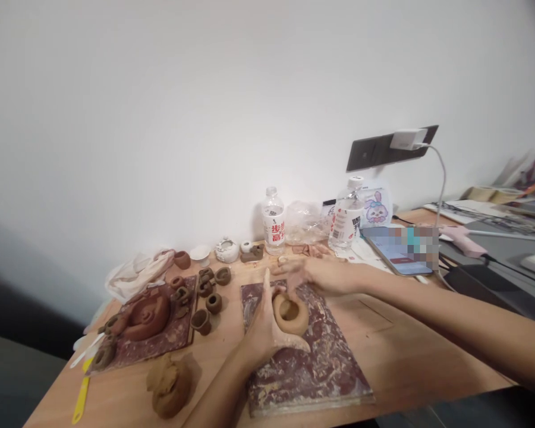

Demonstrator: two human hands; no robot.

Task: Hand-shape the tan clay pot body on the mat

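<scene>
Here, a round tan clay pot (296,324) sits on a flat, dark red speckled board (312,380). The person's left hand (267,330) is spread wide around its near side. The right hand (305,273) is blurry by its far rim, so you cannot tell if it grips.

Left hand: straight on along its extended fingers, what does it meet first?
Likely the clear bottle on the left of the two, in line beyond the left hand's fingertips. Depth and fingertip height are hard to judge from one view.
</scene>
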